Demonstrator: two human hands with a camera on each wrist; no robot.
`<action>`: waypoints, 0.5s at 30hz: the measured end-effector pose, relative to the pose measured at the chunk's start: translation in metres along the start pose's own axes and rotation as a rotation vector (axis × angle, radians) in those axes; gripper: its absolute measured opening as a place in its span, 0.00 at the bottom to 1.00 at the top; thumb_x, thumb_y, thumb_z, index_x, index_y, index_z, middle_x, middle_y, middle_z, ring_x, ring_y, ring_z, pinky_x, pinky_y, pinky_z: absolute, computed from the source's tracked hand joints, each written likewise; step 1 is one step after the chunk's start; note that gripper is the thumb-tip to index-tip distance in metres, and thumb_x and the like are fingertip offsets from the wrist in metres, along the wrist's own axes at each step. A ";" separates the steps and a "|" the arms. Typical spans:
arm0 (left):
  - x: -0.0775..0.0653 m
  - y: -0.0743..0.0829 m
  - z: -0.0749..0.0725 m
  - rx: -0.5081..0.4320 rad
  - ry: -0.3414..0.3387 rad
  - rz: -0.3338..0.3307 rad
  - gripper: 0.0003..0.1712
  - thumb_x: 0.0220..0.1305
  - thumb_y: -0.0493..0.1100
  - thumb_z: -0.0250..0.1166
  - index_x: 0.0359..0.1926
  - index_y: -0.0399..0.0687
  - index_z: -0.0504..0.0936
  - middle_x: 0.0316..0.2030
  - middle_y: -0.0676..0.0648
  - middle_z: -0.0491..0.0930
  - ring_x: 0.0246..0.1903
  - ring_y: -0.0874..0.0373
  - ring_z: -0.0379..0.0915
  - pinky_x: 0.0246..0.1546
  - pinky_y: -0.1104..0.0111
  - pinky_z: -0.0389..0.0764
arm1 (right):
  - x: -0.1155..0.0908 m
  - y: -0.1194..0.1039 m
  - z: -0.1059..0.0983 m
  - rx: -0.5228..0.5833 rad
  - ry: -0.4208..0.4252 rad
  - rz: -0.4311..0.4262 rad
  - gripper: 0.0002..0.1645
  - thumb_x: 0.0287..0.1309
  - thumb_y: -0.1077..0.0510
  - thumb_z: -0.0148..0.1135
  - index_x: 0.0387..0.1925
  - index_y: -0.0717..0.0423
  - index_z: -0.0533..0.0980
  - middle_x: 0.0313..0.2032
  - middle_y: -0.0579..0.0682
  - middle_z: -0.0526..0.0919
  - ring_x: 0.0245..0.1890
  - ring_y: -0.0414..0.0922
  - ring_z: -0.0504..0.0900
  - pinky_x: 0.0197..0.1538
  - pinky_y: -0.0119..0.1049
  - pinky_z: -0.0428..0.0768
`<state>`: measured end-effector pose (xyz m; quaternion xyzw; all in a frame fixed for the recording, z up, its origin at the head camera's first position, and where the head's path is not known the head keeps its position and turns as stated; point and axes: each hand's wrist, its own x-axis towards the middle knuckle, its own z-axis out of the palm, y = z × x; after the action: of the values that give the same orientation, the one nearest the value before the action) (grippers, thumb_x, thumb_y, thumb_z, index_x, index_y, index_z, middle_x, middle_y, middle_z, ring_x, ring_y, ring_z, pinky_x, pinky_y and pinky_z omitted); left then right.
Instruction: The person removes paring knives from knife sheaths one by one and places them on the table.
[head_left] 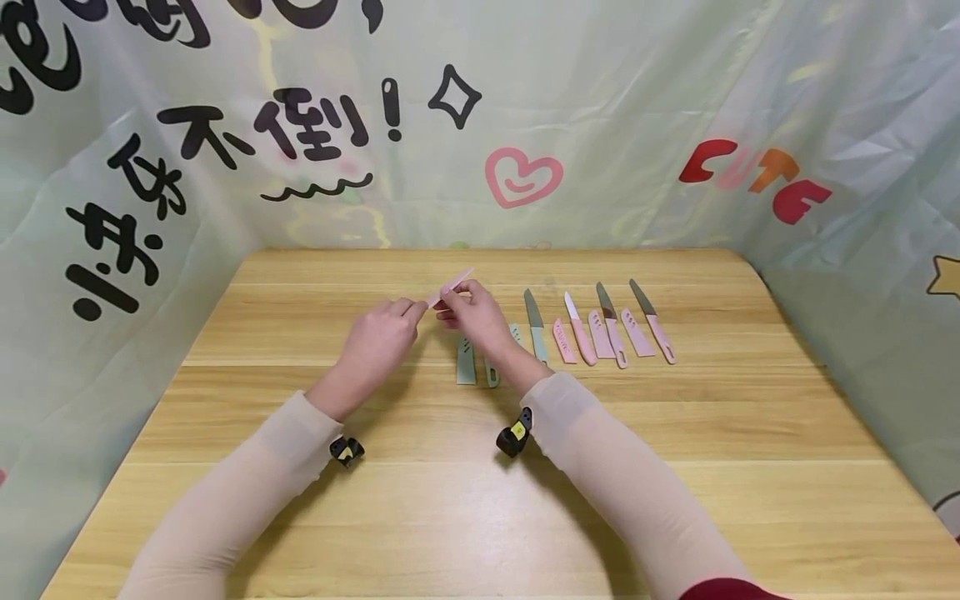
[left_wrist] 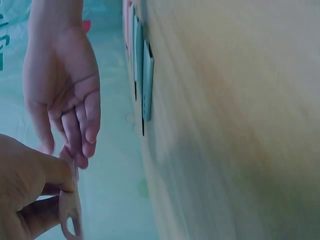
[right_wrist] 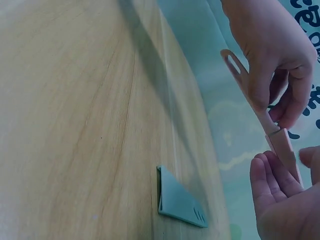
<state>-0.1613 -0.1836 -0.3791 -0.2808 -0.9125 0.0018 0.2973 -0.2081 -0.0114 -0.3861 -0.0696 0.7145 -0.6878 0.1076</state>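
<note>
Over the back middle of the table my left hand grips the pink handle of a knife, which has a slot near its end. My right hand holds a pink blade sheath between thumb and fingers, up against the handle's front end. Most of the blade is hidden inside the sheath. Below the right hand, a green sheath lies on the table. Beside it, a green knife and a second green sheath are partly covered by the right hand and wrist.
To the right lie a green-handled knife, a small pink sheath, a pink knife with a white blade, and further pink sheaths and pink knives with dark blades. A printed cloth hangs behind the wooden table.
</note>
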 end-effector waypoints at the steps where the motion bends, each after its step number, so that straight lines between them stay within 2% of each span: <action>1: 0.000 0.002 0.000 0.001 0.008 0.007 0.16 0.55 0.29 0.68 0.47 0.35 0.82 0.39 0.40 0.84 0.31 0.47 0.81 0.25 0.62 0.85 | 0.000 0.000 0.000 0.008 0.004 0.007 0.18 0.73 0.52 0.53 0.52 0.62 0.69 0.45 0.62 0.84 0.46 0.57 0.83 0.47 0.39 0.85; 5: 0.000 0.007 0.001 -0.004 0.032 0.026 0.17 0.55 0.29 0.68 0.48 0.35 0.82 0.38 0.39 0.83 0.28 0.48 0.81 0.22 0.65 0.84 | -0.001 -0.002 -0.001 0.041 0.020 0.031 0.15 0.73 0.56 0.52 0.51 0.63 0.68 0.44 0.65 0.83 0.47 0.60 0.83 0.46 0.38 0.85; 8: 0.000 0.010 0.000 -0.035 0.035 0.034 0.17 0.56 0.30 0.68 0.48 0.35 0.83 0.39 0.39 0.83 0.28 0.49 0.81 0.22 0.65 0.84 | -0.002 -0.003 -0.001 0.063 0.036 0.043 0.12 0.72 0.59 0.52 0.50 0.64 0.68 0.41 0.62 0.84 0.44 0.56 0.84 0.45 0.36 0.85; 12: 0.001 0.013 -0.002 -0.144 0.012 0.030 0.14 0.58 0.34 0.70 0.46 0.35 0.84 0.40 0.41 0.83 0.32 0.49 0.81 0.28 0.63 0.86 | -0.002 -0.005 -0.003 0.083 0.053 0.053 0.09 0.70 0.62 0.50 0.47 0.64 0.68 0.38 0.61 0.84 0.36 0.48 0.84 0.42 0.35 0.85; 15: 0.002 0.013 -0.004 -0.217 -0.021 0.027 0.12 0.61 0.37 0.68 0.45 0.36 0.84 0.40 0.42 0.83 0.35 0.50 0.82 0.32 0.61 0.86 | -0.002 -0.005 -0.006 0.086 0.057 0.058 0.08 0.69 0.64 0.49 0.47 0.64 0.69 0.39 0.62 0.84 0.33 0.45 0.83 0.44 0.38 0.85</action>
<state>-0.1538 -0.1719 -0.3766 -0.3235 -0.9065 -0.0902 0.2558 -0.2076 -0.0052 -0.3811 -0.0246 0.6887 -0.7163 0.1098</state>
